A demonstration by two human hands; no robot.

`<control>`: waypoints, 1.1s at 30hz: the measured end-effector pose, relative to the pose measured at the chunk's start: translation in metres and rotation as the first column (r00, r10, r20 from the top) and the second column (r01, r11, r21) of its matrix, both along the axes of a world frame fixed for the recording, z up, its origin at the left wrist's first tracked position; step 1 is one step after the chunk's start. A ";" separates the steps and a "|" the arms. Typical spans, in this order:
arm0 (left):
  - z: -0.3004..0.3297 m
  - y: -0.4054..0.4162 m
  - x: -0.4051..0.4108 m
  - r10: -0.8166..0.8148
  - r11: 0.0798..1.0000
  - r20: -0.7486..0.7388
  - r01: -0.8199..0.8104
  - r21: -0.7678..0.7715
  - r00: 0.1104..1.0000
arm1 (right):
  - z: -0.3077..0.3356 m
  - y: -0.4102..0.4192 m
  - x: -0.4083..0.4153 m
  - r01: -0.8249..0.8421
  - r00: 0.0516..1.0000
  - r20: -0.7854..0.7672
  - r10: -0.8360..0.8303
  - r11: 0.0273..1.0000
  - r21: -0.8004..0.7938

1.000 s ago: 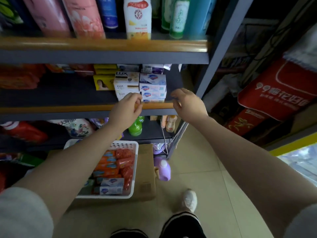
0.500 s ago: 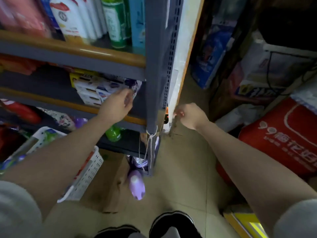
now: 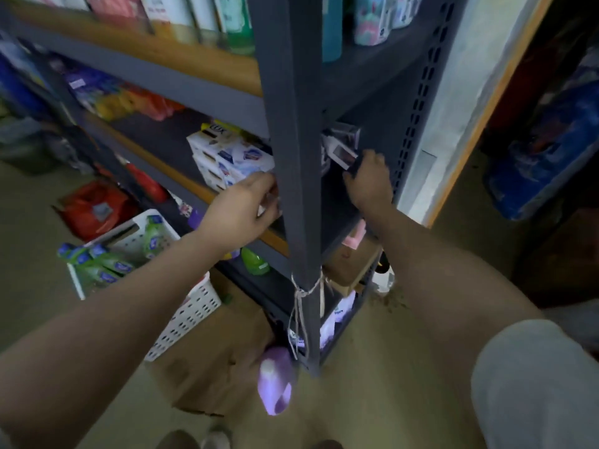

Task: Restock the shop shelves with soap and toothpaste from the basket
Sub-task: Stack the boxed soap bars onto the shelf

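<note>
Seen from above at the corner of a dark grey metal shelf unit (image 3: 291, 131), its upright post running down the middle of the frame with string (image 3: 303, 296) knotted round it low down. Left of the post, at frame centre, left hand (image 3: 246, 209) reaching in at the orange-edged middle shelf (image 3: 181, 179), fingers curled toward the post beside a stack of white and blue soap boxes (image 3: 233, 163); whether pinching a box or only touching cannot be told, the fingertips being hidden by the post and blurred. Right of the post, right hand (image 3: 369, 179) reaching into the same shelf from the unit's end, fingers bent over the edge of small boxes (image 3: 340, 150) with purple and white print; grip on them too dim to make out. At lower left, on the floor, a white perforated basket (image 3: 184, 319) resting partly on a flattened cardboard box (image 3: 210, 367), holding green and blue packets (image 3: 107, 260), well apart from both hands. Just below the post's foot, a lilac bottle (image 3: 277, 380) lying on the cardboard. On the bottom shelf, a green bottle (image 3: 254, 262). Along the top shelf at the upper edge, upright bottles (image 3: 227, 17). At far left, red and orange packets (image 3: 142, 105) on the middle shelf, and a red bag (image 3: 94, 205) on the floor. At right, blue packs (image 3: 551, 150) stacked in shadow.
</note>
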State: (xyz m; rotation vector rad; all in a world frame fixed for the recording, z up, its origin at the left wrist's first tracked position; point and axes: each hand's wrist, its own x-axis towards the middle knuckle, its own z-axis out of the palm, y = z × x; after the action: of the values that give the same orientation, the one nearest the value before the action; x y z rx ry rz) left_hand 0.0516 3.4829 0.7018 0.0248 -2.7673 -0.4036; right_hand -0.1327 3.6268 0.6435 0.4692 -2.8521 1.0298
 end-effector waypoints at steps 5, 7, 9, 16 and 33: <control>-0.007 -0.005 -0.005 0.039 0.999 -0.059 -0.037 0.030 0.997 | -0.018 -0.021 -0.038 -0.004 0.995 -0.098 0.021 0.986 0.167; -0.011 -0.009 -0.006 0.046 0.999 -0.055 -0.045 0.010 0.997 | -0.021 -0.022 -0.041 0.016 0.988 -0.151 0.010 0.985 0.172; -0.012 -0.010 -0.007 0.025 1.000 -0.051 -0.025 0.005 0.998 | -0.021 -0.016 -0.034 0.015 0.987 -0.162 0.000 0.995 0.095; 0.010 -0.010 0.006 -0.005 0.997 0.056 0.001 0.074 0.998 | 0.016 0.053 0.048 0.050 0.998 0.040 -0.044 0.985 -0.163; 0.037 -0.079 0.092 -0.314 0.850 0.278 0.137 0.509 0.908 | 0.106 0.046 0.258 0.351 0.893 -0.133 -0.429 0.852 -0.389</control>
State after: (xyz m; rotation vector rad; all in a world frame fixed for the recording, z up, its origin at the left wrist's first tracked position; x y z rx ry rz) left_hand 0.1434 3.4035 0.7390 -0.1293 -2.9415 -1.2619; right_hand 0.1249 3.6724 0.7493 -0.0375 -2.3504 1.2760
